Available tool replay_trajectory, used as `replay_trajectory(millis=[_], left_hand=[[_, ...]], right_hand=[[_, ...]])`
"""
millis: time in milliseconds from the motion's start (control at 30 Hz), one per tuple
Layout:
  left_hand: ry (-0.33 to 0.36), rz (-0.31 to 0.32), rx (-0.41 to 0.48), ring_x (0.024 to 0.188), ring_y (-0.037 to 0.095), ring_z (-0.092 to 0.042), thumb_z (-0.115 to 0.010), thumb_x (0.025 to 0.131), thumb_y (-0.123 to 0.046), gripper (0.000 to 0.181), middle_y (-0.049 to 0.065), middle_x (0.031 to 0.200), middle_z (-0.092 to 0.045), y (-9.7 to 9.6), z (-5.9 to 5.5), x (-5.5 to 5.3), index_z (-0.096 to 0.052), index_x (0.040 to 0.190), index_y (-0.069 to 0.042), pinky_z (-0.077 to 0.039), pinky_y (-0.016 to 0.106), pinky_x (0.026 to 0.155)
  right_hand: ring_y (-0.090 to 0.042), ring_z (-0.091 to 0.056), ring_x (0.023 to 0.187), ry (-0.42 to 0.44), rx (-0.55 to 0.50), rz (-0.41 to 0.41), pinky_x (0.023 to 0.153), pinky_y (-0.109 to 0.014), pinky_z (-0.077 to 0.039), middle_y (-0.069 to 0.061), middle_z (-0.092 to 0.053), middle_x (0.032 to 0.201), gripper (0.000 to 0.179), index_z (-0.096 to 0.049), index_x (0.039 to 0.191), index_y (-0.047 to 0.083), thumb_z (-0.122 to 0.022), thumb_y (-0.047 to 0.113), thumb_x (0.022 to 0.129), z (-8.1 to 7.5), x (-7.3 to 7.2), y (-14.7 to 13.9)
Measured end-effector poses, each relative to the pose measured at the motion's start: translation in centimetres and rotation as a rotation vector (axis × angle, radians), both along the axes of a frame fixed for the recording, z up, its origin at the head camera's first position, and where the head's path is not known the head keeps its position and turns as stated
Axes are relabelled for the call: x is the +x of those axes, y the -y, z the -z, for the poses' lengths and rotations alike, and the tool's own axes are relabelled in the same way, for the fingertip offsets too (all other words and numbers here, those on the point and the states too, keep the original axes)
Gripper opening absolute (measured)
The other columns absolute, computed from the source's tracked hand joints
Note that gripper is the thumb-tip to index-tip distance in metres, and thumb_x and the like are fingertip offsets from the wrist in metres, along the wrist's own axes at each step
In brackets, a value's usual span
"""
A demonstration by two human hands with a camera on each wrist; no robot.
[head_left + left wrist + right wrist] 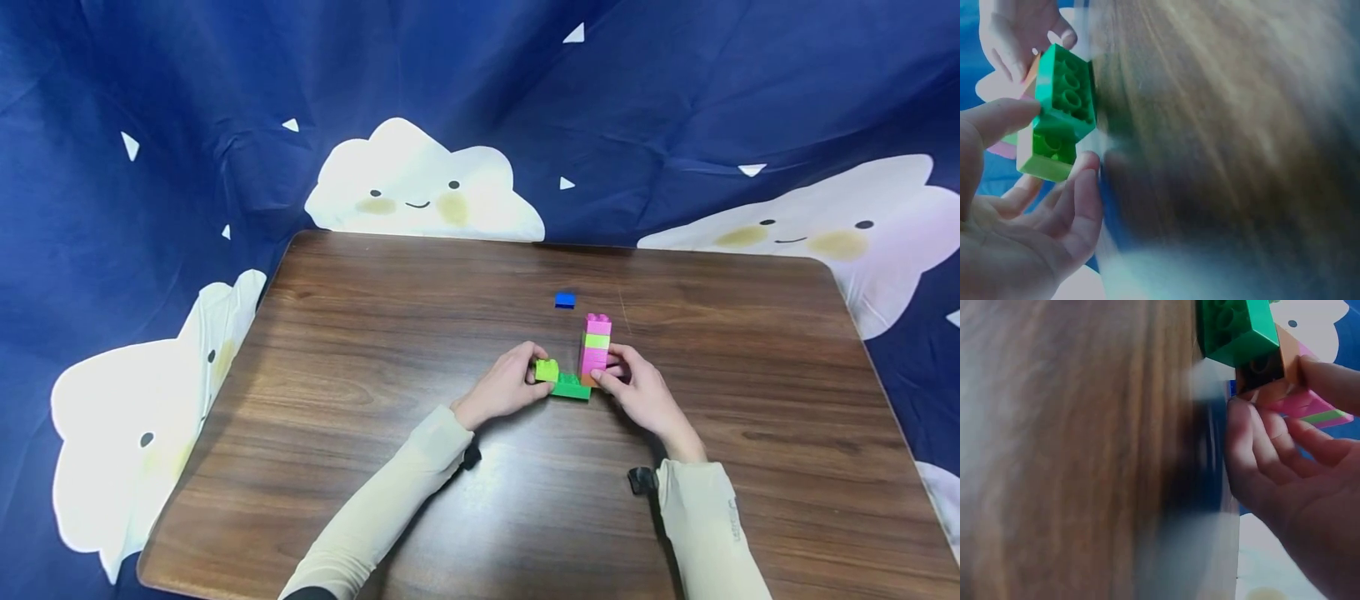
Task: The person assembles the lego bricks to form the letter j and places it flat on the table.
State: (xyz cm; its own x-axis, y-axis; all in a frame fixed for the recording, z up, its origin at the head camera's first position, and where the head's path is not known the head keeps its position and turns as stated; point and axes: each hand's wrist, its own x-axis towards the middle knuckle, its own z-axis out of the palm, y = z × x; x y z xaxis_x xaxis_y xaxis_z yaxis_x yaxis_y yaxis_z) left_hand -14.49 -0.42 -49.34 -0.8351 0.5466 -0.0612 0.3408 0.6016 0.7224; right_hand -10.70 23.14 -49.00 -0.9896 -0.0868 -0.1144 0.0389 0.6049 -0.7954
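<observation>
A toy-brick build is held between my two hands. Its base is a long green brick (pixel 572 390) with studs on top. At its left end a lime brick (pixel 547 371) sits on the green one, and my left hand (pixel 510 385) pinches this end between thumb and fingers. On the right rises a tower of pink bricks (pixel 594 358) with a lime layer between them and an orange brick (pixel 1290 357) at the bottom. My right hand (pixel 643 395) holds the tower low down, thumb on the orange brick. Hollow undersides of the green brick (pixel 1072 87) and lime brick show in the left wrist view.
A small blue brick (pixel 565 301) lies behind the build on the brown wooden table (pixel 360 333). Dark blue cloth (pixel 600 108) with white clouds hangs beyond the table's back and left edges.
</observation>
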Motion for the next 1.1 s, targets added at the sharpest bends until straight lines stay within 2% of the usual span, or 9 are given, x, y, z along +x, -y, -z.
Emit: replay_trajectory(millis=[100,200,300,467,600,667,733,933,1100], left_hand=[[0.006,0.005,-0.008,0.084,0.011,-0.053,-0.075,0.082,-0.025,0.046,0.001,0.096,-0.055,0.1,0.0,0.0,-0.054,0.120,-0.008,-0.043,0.016,0.071],[0.014,0.016,-0.015,0.086,0.012,-0.053,-0.078,0.079,-0.029,0.053,0.001,0.098,-0.054,0.1,0.0,0.1,-0.054,0.121,-0.008,-0.042,0.017,0.073],[0.013,0.027,-0.020,0.086,0.011,-0.052,-0.081,0.077,-0.030,0.057,0.002,0.097,-0.055,0.1,-0.1,0.1,-0.054,0.122,-0.008,-0.042,0.018,0.074],[0.002,0.036,-0.029,0.086,0.011,-0.052,-0.078,0.079,-0.025,0.050,0.004,0.098,-0.056,0.0,-0.3,0.1,-0.056,0.121,-0.007,-0.043,0.017,0.074],[-0.008,0.042,-0.038,0.085,0.010,-0.051,-0.077,0.081,-0.023,0.048,0.004,0.097,-0.056,0.0,-0.3,0.0,-0.056,0.121,-0.006,-0.043,0.016,0.074],[-0.011,0.046,-0.042,0.084,0.010,-0.051,-0.076,0.081,-0.024,0.049,0.004,0.096,-0.056,0.0,-0.3,0.0,-0.056,0.122,-0.006,-0.043,0.016,0.073],[-0.008,0.047,-0.048,0.083,0.009,-0.051,-0.076,0.081,-0.024,0.049,0.003,0.095,-0.056,0.0,-0.3,-0.1,-0.057,0.122,-0.006,-0.043,0.016,0.072],[0.007,0.042,-0.060,0.081,0.008,-0.050,-0.075,0.082,-0.026,0.049,0.003,0.094,-0.056,0.0,-0.3,-0.1,-0.057,0.123,-0.005,-0.043,0.016,0.071],[0.025,0.043,-0.047,0.081,0.008,-0.049,-0.075,0.082,-0.027,0.050,0.003,0.094,-0.055,0.0,-0.2,-0.1,-0.057,0.123,-0.006,-0.043,0.017,0.071]], right_hand=[[-0.027,-0.063,0.097,0.051,-0.064,0.008,0.070,-0.026,-0.054,-0.024,-0.061,0.116,0.050,-0.045,0.135,-0.006,-0.060,0.020,0.095,0.1,-0.3,0.1],[-0.025,-0.065,0.096,0.100,-0.140,0.030,0.071,-0.027,-0.057,-0.027,-0.058,0.119,0.050,-0.043,0.135,-0.008,-0.058,0.019,0.096,0.1,-0.5,0.3],[-0.027,-0.065,0.098,0.114,-0.173,0.066,0.074,-0.029,-0.058,-0.031,-0.057,0.122,0.049,-0.043,0.134,-0.012,-0.057,0.018,0.097,0.0,-0.5,0.6],[-0.034,-0.065,0.105,0.090,-0.096,0.136,0.077,-0.029,-0.057,-0.030,-0.062,0.120,0.047,-0.049,0.130,-0.011,-0.057,0.021,0.097,0.0,-0.3,1.0],[-0.031,-0.066,0.103,0.046,0.014,0.169,0.087,-0.039,-0.053,-0.024,-0.067,0.115,0.044,-0.056,0.127,-0.006,-0.059,0.026,0.096,0.1,-0.1,1.1],[-0.028,-0.066,0.100,0.021,0.067,0.178,0.087,-0.040,-0.051,-0.021,-0.069,0.112,0.042,-0.060,0.124,-0.003,-0.060,0.028,0.095,0.2,-0.1,1.2],[-0.026,-0.067,0.095,0.006,0.071,0.179,0.084,-0.036,-0.051,-0.021,-0.070,0.108,0.039,-0.061,0.122,-0.003,-0.061,0.026,0.095,0.3,0.0,1.3],[-0.020,-0.071,0.078,0.004,-0.004,0.175,0.067,-0.016,-0.053,-0.023,-0.071,0.099,0.035,-0.062,0.118,-0.006,-0.062,0.019,0.094,0.5,-0.1,1.2],[-0.019,-0.071,0.078,0.022,0.005,0.158,0.069,-0.019,-0.053,-0.022,-0.071,0.100,0.037,-0.062,0.119,-0.005,-0.062,0.021,0.094,0.4,-0.1,1.0]])
